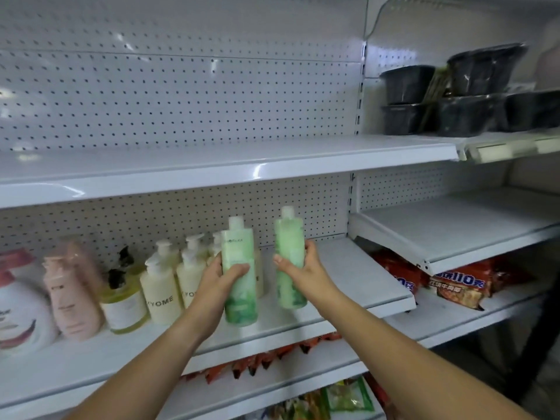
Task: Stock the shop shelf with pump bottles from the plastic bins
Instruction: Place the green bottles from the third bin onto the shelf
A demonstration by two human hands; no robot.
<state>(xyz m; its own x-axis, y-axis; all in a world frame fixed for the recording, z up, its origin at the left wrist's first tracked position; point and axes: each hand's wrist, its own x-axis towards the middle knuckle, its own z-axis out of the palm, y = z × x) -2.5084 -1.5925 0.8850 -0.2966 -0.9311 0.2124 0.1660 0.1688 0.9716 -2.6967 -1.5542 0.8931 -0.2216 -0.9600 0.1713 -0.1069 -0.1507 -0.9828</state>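
- The left hand [222,277] has its grip wrapped round the first green bottle [239,286], low in the middle of the frame, thumb across the front.
- The right hand [298,268] has its grip round the second green bottle [289,259], just right of centre. Both bottles stand upright over the middle shelf [348,268]; whether their bases touch it I cannot tell.
- Done so far, by my reading: a row already stands on the left half of this shelf. It holds the cream pump bottles [160,292], an amber bottle [122,304], a pink bottle [72,292] and a white bottle [18,313] at the left edge.
- Left to do: set these two down, then likely more, since the shelf's right half is bare. The bins are out of view, so remaining stock cannot be judged.
- Room: open shelf lies to the right of the second green bottle, up to the shelf's right end. The first green bottle sits just beside the cream row and near the front lip, so it probably wants pushing back without knocking its neighbours.
- Overhead, the upper shelf [212,159] hangs above the bottle tops with some clearance.
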